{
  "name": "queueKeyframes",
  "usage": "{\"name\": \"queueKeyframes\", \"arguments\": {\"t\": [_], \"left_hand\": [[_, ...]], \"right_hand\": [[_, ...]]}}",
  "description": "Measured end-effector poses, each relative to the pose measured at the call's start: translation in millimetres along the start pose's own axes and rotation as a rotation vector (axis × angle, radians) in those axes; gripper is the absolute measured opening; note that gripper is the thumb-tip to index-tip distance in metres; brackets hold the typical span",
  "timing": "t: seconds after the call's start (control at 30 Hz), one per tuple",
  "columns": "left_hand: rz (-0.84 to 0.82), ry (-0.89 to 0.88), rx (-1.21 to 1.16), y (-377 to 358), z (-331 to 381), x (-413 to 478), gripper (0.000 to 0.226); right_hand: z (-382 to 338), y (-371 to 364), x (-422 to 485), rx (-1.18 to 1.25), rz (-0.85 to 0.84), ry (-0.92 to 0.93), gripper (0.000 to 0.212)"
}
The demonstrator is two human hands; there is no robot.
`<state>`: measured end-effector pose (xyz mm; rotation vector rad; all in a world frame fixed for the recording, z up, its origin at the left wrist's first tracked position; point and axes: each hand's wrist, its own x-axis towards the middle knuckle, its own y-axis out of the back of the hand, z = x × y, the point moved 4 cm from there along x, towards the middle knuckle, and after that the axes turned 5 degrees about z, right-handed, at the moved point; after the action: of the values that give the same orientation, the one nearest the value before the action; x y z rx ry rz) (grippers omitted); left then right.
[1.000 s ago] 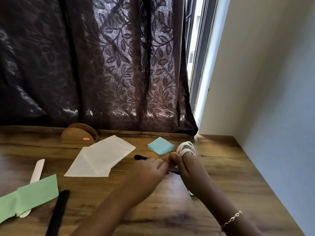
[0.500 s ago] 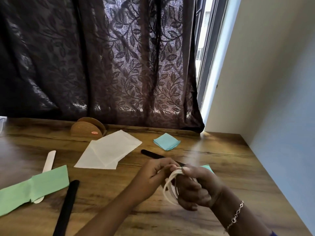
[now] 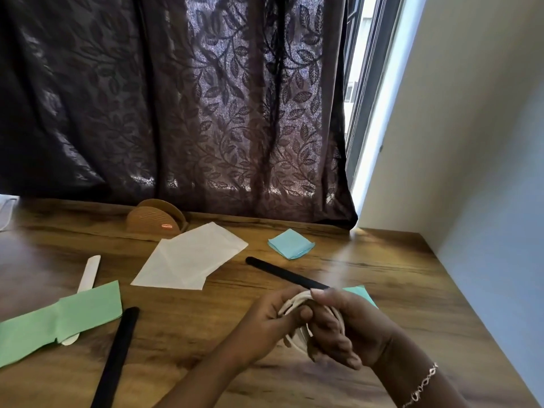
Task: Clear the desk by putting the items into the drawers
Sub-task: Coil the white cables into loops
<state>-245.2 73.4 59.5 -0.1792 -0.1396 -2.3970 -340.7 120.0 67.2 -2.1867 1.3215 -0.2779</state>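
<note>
Head view: left hand [image 3: 265, 322] and right hand [image 3: 353, 328] both grip a coiled white cord [image 3: 290, 304] just above the counter [image 3: 382, 275]; white paper [image 3: 191, 260], green paper [image 3: 59, 319] and black strips [image 3: 114, 357] lie uncleared, no drawer in sight, so task judged early.

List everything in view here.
desk: 1, brown, throughout
curtain: 1, dark, back
holder: 1, brown, by curtain
cable coil: 1, white, held front centre
sheet: 1, white, desk centre
folded square: 1, blue, right of sheet
long paper: 1, green, left
far strip: 1, black, centre right
scrap: 1, teal, beside far strip
near strip: 1, black, front left
stick: 1, white, partly under long paper
left hand: 1, grips cable coil
right hand: 1, grips cable coil
</note>
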Motion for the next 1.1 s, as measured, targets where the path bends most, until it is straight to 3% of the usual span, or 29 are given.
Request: {"name": "queueKeyframes", "arguments": {"t": [0.13,0.27,0.5,0.57,0.67,0.73,0.8,0.9,1.1], "left_hand": [[0.062,-0.002,-0.012,3.0,2.0,4.9,0.044],[0.035,0.000,0.001,1.9,10.2,5.9,0.025],[0.074,-0.090,0.037,3.1,18.0,4.5,0.025],[0.092,-0.098,0.029,5.3,20.9,3.7,0.025],[0.039,-0.146,0.043,5.9,24.0,1.4,0.038],[0.012,-0.156,0.091,4.7,23.8,1.7,0.032],[0.078,-0.121,0.112,9.7,20.9,4.7,0.032],[0.222,-0.063,0.095,23.8,17.9,5.8,0.024],[0.241,-0.097,0.231,27.7,17.5,8.1,0.027]], "right_hand": [[-8.4,-3.0,-1.9,-0.013,0.281,0.085,0.040],[-10.7,-11.4,-0.9,0.010,0.347,0.189,0.038],[-5.4,-24.3,-5.1,-0.173,0.514,0.346,0.036],[-6.6,-26.1,-5.1,-0.157,0.395,0.348,0.035],[-12.3,-27.1,-9.2,-0.040,0.026,0.237,0.025],[-12.1,-20.3,-10.9,-0.056,-0.003,0.214,0.021],[-8.4,-10.4,-8.1,-0.129,0.106,0.189,0.025],[-10.5,4.6,-8.2,-0.391,0.442,0.253,0.035],[1.3,-0.4,-0.3,-0.594,0.635,0.403,0.032]]}}
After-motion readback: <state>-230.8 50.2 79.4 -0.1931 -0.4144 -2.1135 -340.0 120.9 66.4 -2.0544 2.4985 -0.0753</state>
